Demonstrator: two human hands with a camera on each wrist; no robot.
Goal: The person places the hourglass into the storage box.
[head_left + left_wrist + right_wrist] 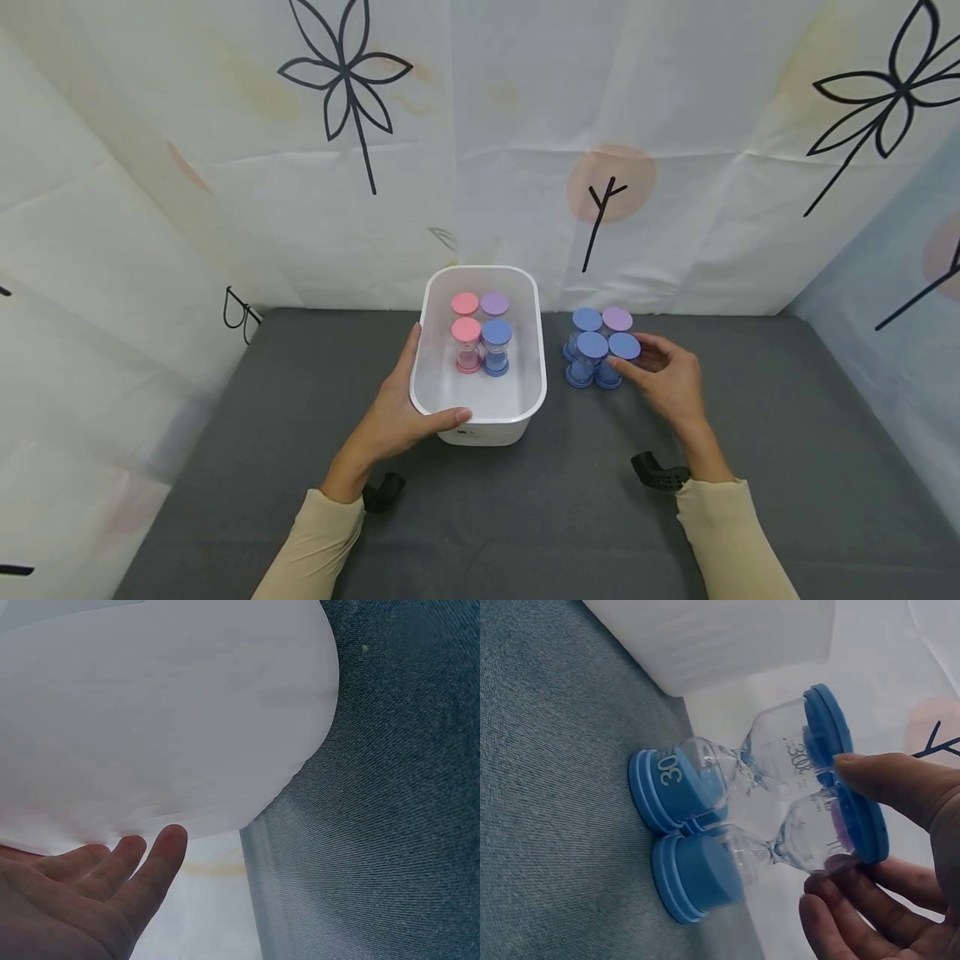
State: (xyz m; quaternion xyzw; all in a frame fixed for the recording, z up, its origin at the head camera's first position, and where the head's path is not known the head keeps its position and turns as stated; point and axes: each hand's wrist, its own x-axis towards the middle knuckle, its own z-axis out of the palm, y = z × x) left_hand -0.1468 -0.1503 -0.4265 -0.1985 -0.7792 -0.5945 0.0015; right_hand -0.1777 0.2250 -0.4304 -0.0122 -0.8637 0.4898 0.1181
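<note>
My left hand [397, 412] lies along the left side and near corner of a white plastic bin [480, 429], fingers fairly straight against the outer wall, thumb on the near rim. Inside the bin stand two pink hourglasses [467, 333], a purple-capped one [494, 304] and a blue one [496, 335]. To the bin's right, my right hand [667, 375] pinches the cap of the near right blue hourglass [862, 825] between thumb and fingers. Touching it is another blue hourglass [656, 787], upright with blue sand at its bottom.
Behind the pinched hourglass stand a purple-capped hourglass [617, 318] and one more blue hourglass [587, 320], close together. A dark grey cloth [525, 517] covers the table. A white patterned curtain [510, 208] hangs along the back and sides.
</note>
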